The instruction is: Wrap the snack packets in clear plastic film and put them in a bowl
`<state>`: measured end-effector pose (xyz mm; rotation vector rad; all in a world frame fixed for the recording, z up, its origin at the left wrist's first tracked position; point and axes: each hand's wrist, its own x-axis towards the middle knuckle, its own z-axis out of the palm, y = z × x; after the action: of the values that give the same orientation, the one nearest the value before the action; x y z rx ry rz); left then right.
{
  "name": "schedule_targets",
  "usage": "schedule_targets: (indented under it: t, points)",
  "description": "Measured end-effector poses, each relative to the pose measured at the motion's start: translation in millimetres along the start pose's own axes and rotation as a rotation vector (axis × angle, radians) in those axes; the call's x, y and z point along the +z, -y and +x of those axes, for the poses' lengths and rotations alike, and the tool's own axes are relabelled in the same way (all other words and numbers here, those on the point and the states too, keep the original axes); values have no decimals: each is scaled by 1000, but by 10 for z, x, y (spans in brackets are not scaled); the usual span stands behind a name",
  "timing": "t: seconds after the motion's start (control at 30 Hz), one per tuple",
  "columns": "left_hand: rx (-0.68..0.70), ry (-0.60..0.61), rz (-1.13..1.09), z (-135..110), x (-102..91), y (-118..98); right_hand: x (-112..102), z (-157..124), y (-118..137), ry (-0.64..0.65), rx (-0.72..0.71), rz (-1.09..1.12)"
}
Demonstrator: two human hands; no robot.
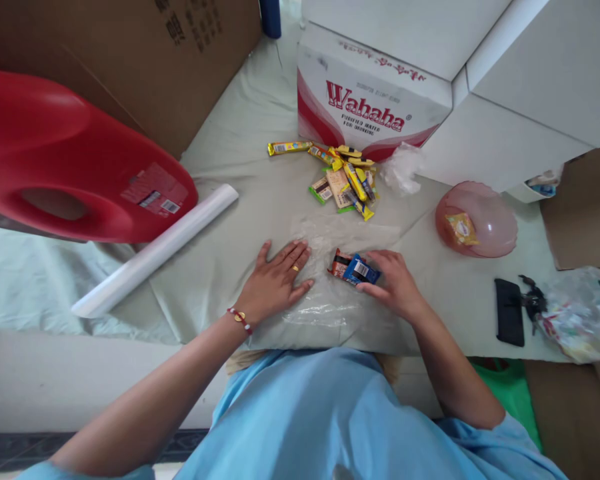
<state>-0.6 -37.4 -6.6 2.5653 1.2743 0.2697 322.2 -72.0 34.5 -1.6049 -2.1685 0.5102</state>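
Note:
My left hand (280,277) lies flat, fingers spread, on the left part of a clear plastic sheet or bag (325,310) spread on the cloth. A ring and a red bracelet are on it. On the same plastic, a blue snack packet (359,270) overlaps a brown-red snack packet (339,263). My right hand (395,283) has its thumb and fingers at opposite edges of the blue packet's right end, gripping it lightly. Beyond the plastic sits a loose pile of yellow, green and beige wrapped snacks (353,180).
At left are a white roll (155,253), a red jug (95,167) and a large cardboard box (130,60). A Wahaha carton (365,100) stands behind the snacks, beside crumpled plastic (403,167). To the right are a pink bowl (497,220) holding a packet, a phone (509,312), keys (533,300) and a filled plastic bag (583,320).

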Motion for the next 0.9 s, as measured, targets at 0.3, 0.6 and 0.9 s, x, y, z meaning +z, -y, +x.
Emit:
schedule_targets:
  t: [0.3,0.6,0.9]
  points:
    - [4,8,-1,-1,0,-4,60,128,142,-62,15,-78]
    - [3,0,-12,-2,-19,-23,298,342,301,161,-67,-209]
    - [1,1,-12,-7,-25,-22,312,352,295,141,-158,-206]
